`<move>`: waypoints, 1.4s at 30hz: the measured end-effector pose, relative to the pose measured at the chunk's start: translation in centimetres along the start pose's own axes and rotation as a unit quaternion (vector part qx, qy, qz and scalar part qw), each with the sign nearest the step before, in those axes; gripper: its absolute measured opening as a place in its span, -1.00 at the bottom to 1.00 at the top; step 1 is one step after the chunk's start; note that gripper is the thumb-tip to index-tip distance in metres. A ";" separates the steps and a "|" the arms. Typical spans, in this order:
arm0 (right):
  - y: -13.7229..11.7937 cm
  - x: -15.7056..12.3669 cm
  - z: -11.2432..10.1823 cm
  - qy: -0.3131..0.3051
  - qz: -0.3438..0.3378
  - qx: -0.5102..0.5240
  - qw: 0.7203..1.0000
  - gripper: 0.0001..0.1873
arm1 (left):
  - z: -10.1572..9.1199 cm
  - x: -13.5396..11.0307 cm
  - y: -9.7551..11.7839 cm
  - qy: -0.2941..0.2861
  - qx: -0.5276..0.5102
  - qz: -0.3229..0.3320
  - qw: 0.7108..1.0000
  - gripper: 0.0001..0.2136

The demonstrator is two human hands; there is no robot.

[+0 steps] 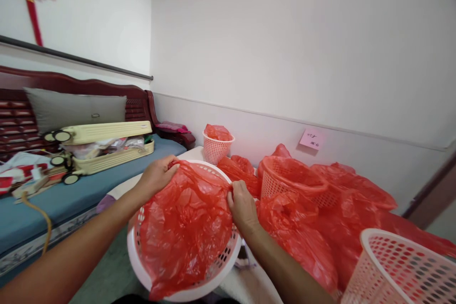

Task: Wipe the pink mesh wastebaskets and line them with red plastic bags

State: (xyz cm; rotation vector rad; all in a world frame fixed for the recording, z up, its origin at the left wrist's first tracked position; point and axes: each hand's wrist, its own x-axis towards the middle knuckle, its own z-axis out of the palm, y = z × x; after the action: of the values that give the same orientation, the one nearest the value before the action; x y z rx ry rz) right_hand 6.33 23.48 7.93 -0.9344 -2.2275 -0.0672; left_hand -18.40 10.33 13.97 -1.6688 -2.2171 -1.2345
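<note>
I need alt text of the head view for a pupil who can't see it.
A person's left hand and right hand grip a red plastic bag spread in a white perforated basket. To the right are more baskets and red bags; to the left, a partly open cream suitcase rests on a blue seat.

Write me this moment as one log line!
left hand: grips red bag | right hand: grips red bag near rim | red bag: partly inside white basket
</note>
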 end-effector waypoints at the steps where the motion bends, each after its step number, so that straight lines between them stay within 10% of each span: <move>1: 0.0 -0.1 0.1 0.005 -0.003 0.003 1.000 -0.89 | 0.1 0.1 0.0 0.016 0.004 0.003 1.000 -0.78; 21: -1.2 0.5 -1.3 0.104 -0.143 0.177 0.968 -0.76 | 0.7 0.1 -0.1 0.024 -0.037 -0.036 0.998 -0.71; 42: -1.0 2.3 1.2 0.196 -0.034 0.241 0.950 -0.78 | 0.9 -0.6 0.8 -0.051 -0.039 -0.001 0.998 -0.66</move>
State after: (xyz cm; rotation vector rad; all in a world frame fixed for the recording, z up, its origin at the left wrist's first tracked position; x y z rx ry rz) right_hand 3.84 24.48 8.64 -0.5202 -1.7849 0.2322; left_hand -17.17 10.51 13.52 -1.7962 -2.2568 -1.2797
